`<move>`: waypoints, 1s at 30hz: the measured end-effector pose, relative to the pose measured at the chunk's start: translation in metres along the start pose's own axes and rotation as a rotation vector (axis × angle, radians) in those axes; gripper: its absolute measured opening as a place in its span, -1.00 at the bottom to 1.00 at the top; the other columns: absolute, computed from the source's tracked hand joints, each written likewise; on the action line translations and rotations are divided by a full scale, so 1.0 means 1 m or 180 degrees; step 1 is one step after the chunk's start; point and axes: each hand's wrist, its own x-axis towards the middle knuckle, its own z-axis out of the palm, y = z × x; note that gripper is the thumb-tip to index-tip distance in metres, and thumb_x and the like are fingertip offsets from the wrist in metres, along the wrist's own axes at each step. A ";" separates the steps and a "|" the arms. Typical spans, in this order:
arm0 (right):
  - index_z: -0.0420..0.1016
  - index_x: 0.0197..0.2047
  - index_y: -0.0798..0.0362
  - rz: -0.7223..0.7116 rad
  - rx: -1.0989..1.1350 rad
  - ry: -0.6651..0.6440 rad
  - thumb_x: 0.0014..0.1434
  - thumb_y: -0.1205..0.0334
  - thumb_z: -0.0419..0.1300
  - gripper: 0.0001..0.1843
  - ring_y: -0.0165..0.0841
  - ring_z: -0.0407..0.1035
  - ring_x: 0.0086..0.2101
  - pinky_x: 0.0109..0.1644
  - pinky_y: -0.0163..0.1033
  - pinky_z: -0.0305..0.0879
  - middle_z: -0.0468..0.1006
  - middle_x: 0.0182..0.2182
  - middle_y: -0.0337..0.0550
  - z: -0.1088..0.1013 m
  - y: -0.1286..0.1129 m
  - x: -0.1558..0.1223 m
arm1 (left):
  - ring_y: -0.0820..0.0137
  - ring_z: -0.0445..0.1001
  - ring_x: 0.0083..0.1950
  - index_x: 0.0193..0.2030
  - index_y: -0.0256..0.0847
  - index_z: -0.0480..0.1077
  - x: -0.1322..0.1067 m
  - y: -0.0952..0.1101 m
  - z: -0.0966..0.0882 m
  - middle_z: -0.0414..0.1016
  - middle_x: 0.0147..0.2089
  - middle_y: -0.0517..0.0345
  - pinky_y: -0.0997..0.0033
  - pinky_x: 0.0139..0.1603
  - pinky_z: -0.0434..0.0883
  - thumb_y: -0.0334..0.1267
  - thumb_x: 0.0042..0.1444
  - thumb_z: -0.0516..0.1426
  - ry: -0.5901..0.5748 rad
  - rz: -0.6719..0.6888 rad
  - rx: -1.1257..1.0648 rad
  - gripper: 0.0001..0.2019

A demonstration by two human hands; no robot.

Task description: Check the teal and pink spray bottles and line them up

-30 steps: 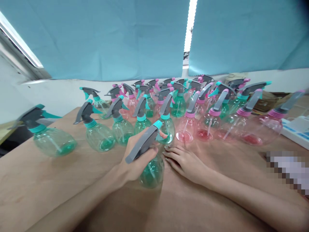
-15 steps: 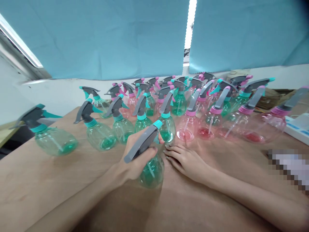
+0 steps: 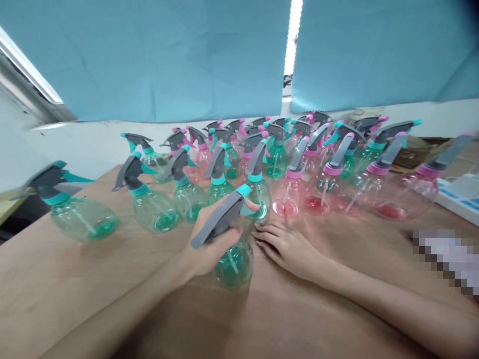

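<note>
My left hand [image 3: 207, 247] is wrapped round the neck of a green spray bottle [image 3: 234, 267] with a grey and teal trigger head. Its index finger reaches past the head by the teal trigger, while the thumb crosses the near side. The bottle is upright at the middle of the table. Just right of it, my right hand [image 3: 286, 247] lies palm down on the wood with the fingers stretched out, holding nothing. Beyond the hands stand a green spray bottle [image 3: 258, 197] and a pink spray bottle [image 3: 287, 199], both apart from my right hand.
Rows of green and pink spray bottles fill the back of the wooden table [image 3: 307, 319]. Another green bottle [image 3: 84, 219] stands at far left. A blurred-out flat object [image 3: 449, 254] and a white and blue box [image 3: 462, 197] are at right. A blue curtain [image 3: 168, 60] hangs behind.
The index finger of my left hand has stretched further out past the trigger head. The view has shifted slightly; my right hand still lies on the table.
</note>
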 end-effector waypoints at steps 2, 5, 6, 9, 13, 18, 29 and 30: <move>0.46 0.04 0.08 0.0003 -0.0013 -0.0023 0.33 0.30 0.00 -0.70 -0.21 0.38 -0.02 0.05 -0.03 0.35 0.55 -0.05 -0.05 -0.001 0.000 0.000 | 0.44 0.37 -0.41 0.00 -0.05 0.44 0.000 0.003 0.001 0.50 -0.21 0.24 0.44 -0.34 0.39 -0.42 0.01 0.08 0.0000 0.0055 -0.0045 -0.61; 0.46 0.05 0.08 0.0009 -0.0034 -0.0043 0.32 0.30 0.01 -0.70 -0.21 0.37 -0.01 0.07 -0.03 0.34 0.54 -0.04 -0.05 -0.001 -0.001 0.001 | 0.33 0.47 -0.20 0.06 -0.07 0.41 -0.001 0.005 0.004 0.52 -0.09 0.17 0.41 -0.24 0.43 -0.43 0.00 0.06 0.0059 0.0029 -0.0182 -0.55; 0.46 0.05 0.08 0.0013 -0.0033 -0.0036 0.32 0.30 0.01 -0.70 -0.21 0.37 0.00 0.07 -0.04 0.34 0.54 -0.04 -0.05 -0.001 0.000 0.001 | 0.31 0.48 -0.16 0.07 -0.08 0.40 -0.001 0.006 0.004 0.52 -0.07 0.15 0.40 -0.24 0.43 -0.43 0.01 0.06 0.0068 -0.0008 -0.0230 -0.55; 0.46 0.04 0.07 0.0011 -0.0021 -0.0007 0.32 0.31 0.02 -0.70 -0.22 0.38 -0.01 0.06 -0.04 0.34 0.55 -0.06 -0.05 -0.001 0.000 0.001 | 0.29 0.50 -0.11 0.09 -0.10 0.39 -0.002 0.009 0.005 0.52 -0.04 0.13 0.42 -0.26 0.45 -0.42 -0.01 0.07 0.0062 -0.0099 -0.0263 -0.53; 0.46 0.04 0.07 -0.0006 -0.0042 -0.0004 0.32 0.31 0.02 -0.71 -0.22 0.39 -0.02 0.06 -0.04 0.32 0.55 -0.06 -0.06 -0.001 -0.001 0.000 | 0.30 0.53 -0.10 0.09 -0.12 0.38 -0.002 0.009 0.005 0.50 0.02 0.15 0.40 -0.17 0.48 -0.45 -0.03 0.06 0.0113 -0.0132 -0.0226 -0.51; 0.46 0.04 0.07 0.0002 -0.0067 -0.0029 0.32 0.30 0.02 -0.71 -0.23 0.39 -0.02 0.07 -0.03 0.30 0.56 -0.06 -0.08 -0.001 0.000 0.000 | 0.32 0.53 -0.06 0.10 -0.09 0.37 -0.001 0.005 0.006 0.47 0.09 0.18 0.40 -0.08 0.48 -0.49 -0.02 0.05 0.0106 -0.0067 -0.0281 -0.50; 0.47 0.03 0.07 -0.0036 -0.0024 0.0027 0.32 0.30 0.02 -0.71 -0.23 0.39 -0.02 0.06 -0.05 0.32 0.56 -0.06 -0.07 -0.002 -0.001 0.001 | 0.36 0.54 -0.06 0.08 -0.03 0.37 -0.001 0.005 0.006 0.46 0.11 0.23 0.48 -0.14 0.47 -0.52 -0.02 0.05 0.0065 -0.0020 -0.0327 -0.49; 0.47 0.03 0.06 -0.0040 -0.0016 0.0037 0.32 0.31 0.02 -0.71 -0.23 0.39 -0.02 0.06 -0.05 0.32 0.57 -0.06 -0.07 -0.002 -0.001 0.001 | 0.35 0.54 -0.04 0.08 -0.03 0.37 -0.001 0.003 0.006 0.45 0.12 0.23 0.48 -0.13 0.47 -0.52 -0.01 0.05 0.0083 -0.0025 -0.0315 -0.49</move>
